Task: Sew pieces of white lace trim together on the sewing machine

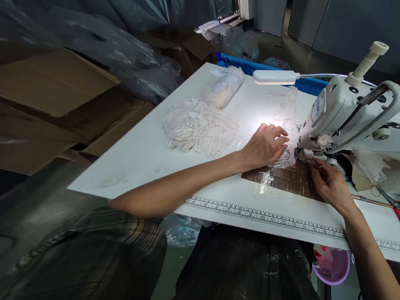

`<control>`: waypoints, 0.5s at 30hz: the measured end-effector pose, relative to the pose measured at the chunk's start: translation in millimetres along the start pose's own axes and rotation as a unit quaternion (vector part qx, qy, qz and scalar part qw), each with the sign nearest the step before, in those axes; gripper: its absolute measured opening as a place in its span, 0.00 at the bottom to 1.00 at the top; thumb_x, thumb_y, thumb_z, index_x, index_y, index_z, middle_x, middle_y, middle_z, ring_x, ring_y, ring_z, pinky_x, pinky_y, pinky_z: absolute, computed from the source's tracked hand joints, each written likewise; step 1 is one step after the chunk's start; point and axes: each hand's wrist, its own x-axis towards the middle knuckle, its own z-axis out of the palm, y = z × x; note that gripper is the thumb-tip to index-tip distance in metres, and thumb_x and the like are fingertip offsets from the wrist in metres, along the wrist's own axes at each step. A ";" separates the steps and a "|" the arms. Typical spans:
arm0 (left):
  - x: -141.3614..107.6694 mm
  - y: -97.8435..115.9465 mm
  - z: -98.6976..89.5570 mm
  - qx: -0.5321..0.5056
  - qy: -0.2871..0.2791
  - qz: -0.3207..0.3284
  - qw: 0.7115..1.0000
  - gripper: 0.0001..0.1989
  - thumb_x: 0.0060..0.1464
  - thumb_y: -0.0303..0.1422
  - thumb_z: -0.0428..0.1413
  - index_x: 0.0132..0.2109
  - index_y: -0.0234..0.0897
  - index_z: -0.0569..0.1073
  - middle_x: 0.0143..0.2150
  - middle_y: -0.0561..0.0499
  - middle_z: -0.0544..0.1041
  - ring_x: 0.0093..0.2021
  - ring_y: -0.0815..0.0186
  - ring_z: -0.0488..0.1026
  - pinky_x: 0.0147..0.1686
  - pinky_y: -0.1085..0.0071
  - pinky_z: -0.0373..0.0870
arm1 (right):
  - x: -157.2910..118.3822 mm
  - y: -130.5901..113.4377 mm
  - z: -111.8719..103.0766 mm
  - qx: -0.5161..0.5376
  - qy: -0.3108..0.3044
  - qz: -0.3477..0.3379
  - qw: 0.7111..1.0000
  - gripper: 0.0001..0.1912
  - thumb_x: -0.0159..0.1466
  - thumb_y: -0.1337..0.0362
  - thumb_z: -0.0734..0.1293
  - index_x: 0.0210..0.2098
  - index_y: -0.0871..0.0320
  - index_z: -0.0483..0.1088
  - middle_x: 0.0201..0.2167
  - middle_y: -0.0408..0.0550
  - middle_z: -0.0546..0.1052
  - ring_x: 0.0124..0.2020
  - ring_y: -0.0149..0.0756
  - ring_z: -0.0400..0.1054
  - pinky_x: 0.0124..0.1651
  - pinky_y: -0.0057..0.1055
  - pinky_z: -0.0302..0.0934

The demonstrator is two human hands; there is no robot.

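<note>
A white sewing machine stands on the right of the table, its needle area at the edge of a piece of white lace. My left hand is over this lace, left of the needle, fingers bent and apart. My right hand is on the other side of the needle, index finger reaching toward the presser foot, thumb apart from it. I see nothing held in it, though the fingertips are partly in shadow. Below the needle lies a shiny brown plate.
A pile of white lace pieces and a wrapped pale roll lie on the white table. A lamp hangs near the machine head. Scissors lie at right. A ruler strip follows the front edge; a purple basket stands below.
</note>
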 end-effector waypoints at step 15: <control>3.6 2.1 15.0 -0.117 -0.094 0.059 0.987 0.09 0.63 0.31 0.52 0.39 0.37 0.77 0.40 0.51 0.80 0.38 0.65 0.75 0.39 0.65 0.65 | 15.1 -7.0 18.0 0.010 0.022 0.038 0.999 0.17 0.60 0.56 0.58 0.37 0.58 0.73 0.28 0.51 0.78 0.25 0.38 0.68 0.31 0.35 0.61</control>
